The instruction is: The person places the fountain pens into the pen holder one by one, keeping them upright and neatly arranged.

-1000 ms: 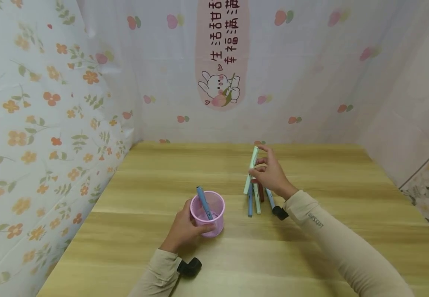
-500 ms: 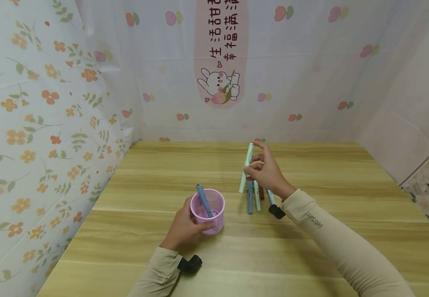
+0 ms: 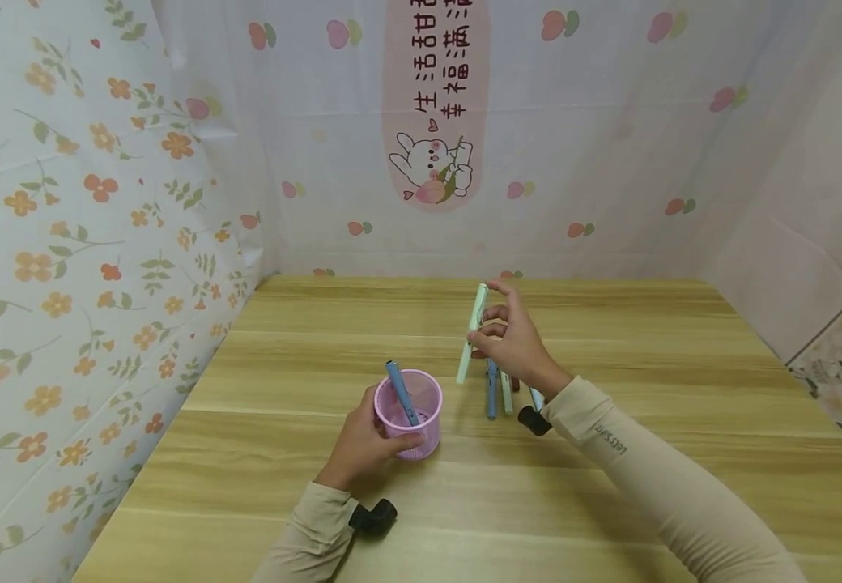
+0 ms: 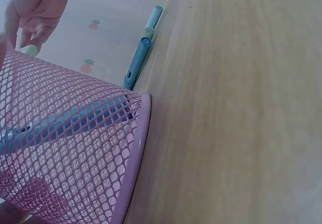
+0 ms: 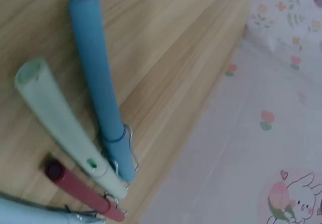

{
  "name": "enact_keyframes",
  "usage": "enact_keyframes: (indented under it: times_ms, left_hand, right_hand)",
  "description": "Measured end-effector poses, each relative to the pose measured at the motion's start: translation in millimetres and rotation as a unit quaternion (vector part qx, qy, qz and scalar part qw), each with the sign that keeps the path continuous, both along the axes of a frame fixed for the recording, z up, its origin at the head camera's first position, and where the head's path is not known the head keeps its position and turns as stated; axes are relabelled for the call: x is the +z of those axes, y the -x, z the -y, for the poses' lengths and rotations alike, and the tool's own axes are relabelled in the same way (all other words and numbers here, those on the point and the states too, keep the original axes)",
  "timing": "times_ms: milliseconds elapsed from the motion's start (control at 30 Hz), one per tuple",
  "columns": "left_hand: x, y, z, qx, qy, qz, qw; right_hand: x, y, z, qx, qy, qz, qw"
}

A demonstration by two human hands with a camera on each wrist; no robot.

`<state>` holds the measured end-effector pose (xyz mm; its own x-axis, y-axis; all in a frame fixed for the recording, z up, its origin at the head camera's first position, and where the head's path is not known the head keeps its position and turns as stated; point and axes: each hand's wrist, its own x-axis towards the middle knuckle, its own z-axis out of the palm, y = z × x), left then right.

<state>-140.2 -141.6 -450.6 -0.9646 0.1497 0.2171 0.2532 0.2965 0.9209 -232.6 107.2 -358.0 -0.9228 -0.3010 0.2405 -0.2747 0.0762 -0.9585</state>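
My left hand grips a pink mesh pen cup from its left side, thumb across the front. Inside the cup leans a blue pen, its upper end above the rim; the left wrist view shows it through the mesh. With thumb and fingers, my right hand pinches a light green pen, tilted and raised over the table right of the cup. Below that hand lie a blue pen, a pale green pen, a dark red pen and a light blue pen.
The wooden table runs back to a printed curtain. A flowered cloth hangs along the left side. Black wrist cameras sit at both cuffs, the right one close to the lying pens.
My right hand has moved left with the light green pen, away from the pens on the table and closer to the cup. My left hand and the cup have stayed in place.
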Motion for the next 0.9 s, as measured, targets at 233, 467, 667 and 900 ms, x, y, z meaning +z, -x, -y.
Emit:
enact_keyframes:
  times_ms: [233,467,667,900]
  left_hand:
    - [0.7,-1.8,0,0.004,0.004,0.0,1.0]
    - [14.0,-3.5,-5,0.003,-0.006,0.002,1.0]
    - [8.4,-2.5,-4,0.008,0.007,-0.005,0.9999]
    - [4.6,1.3,-2,0.002,-0.003,0.004,1.0]
  right_hand:
    - [-2.3,-6.5,10,0.007,0.003,-0.009,1.0]
    - [0.3,-8.4,15,0.014,0.021,-0.013,1.0]
    - [-1.4,-9.8,18,0.006,0.026,-0.029,0.999]
    - [3.6,-12.0,22,0.015,0.031,-0.051,0.998]
